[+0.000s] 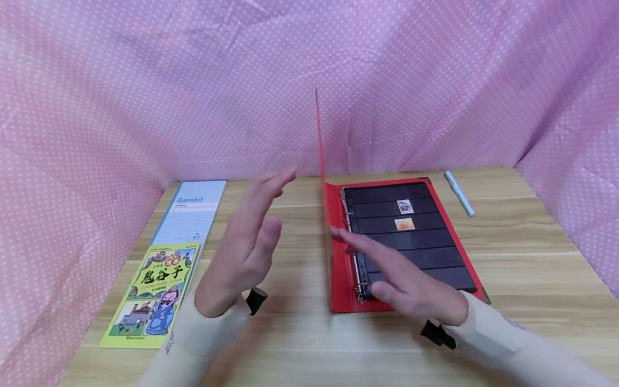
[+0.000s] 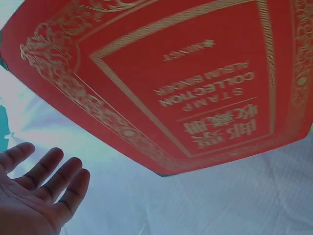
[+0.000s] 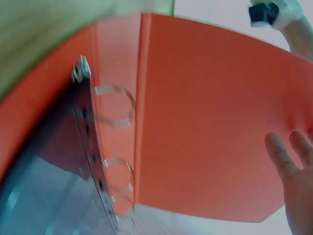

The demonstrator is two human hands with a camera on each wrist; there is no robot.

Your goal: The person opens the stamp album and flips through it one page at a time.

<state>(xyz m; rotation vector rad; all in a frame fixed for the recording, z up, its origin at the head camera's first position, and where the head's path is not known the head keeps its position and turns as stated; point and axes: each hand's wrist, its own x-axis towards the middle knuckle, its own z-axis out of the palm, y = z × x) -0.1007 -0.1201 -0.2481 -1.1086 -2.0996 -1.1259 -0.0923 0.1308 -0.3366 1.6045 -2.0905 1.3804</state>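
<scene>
- Nearest are two soft, cream cloth sleeves (image 1: pixel 203 333), with a small black block (image 1: pixel 256 301) at each wrist.
- The left hand (image 1: pixel 244 250) is up in the air with its fingers stretched out. It holds nothing and is apart from the cover.
- The right hand (image 1: pixel 416 287) has long, straight fingers too and grips nothing. Its fingertips are at the inside of the cover; I cannot tell if they touch it.
- The hands are apart, with the cover between them.
- On the left is a shiny yellow-green paper comic book (image 1: pixel 150 295) with cartoon pictures.
- The red stamp album (image 1: pixel 343 293) lies in the middle, a bit to the right, on the pale wood counter (image 1: pixel 537 269) with its stripy grain.
- Its flat, stiff red cover (image 2: pixel 181 88) stands straight up, with curly gold patterns outside and plain red inside.
- Round, shiny metal rings (image 3: pixel 122 122) hold black pages (image 1: pixel 418 260) with long strips across.
- Two tiny paper stamps sit there: an orange-yellow stamp (image 1: pixel 404 224), then a grey-and-white stamp (image 1: pixel 405 206).
- Farther left is a flat, pale blue-and-white "Gambit" notebook (image 1: pixel 188 212).
- Far right is a thin, smooth, light blue pen (image 1: pixel 459 193).
- Behind hangs wrinkly pink cloth (image 1: pixel 338 64) with white dots.
</scene>
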